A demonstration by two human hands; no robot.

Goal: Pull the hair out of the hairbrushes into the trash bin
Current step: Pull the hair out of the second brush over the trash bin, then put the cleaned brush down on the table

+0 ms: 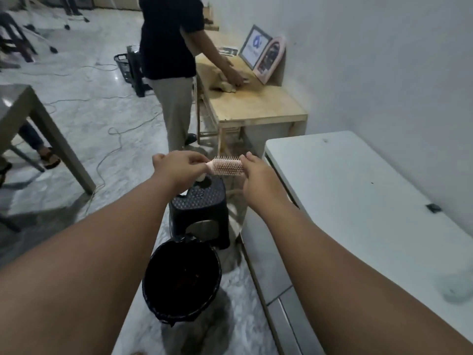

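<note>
A pink round hairbrush (227,166) is held level at arm's length, above a black stool. My left hand (179,167) is closed around its handle end. My right hand (258,175) pinches the far tip of the bristle head. No hair shows clearly among the bristles. The black trash bin (153,280), lined with a dark bag, stands on the floor below and nearer to me, between my forearms.
A black plastic stool (202,208) stands just beyond the bin. A white table (371,208) runs along my right. Ahead, a person (169,60) works at a wooden desk (256,103). A grey table (38,116) and loose cables lie left.
</note>
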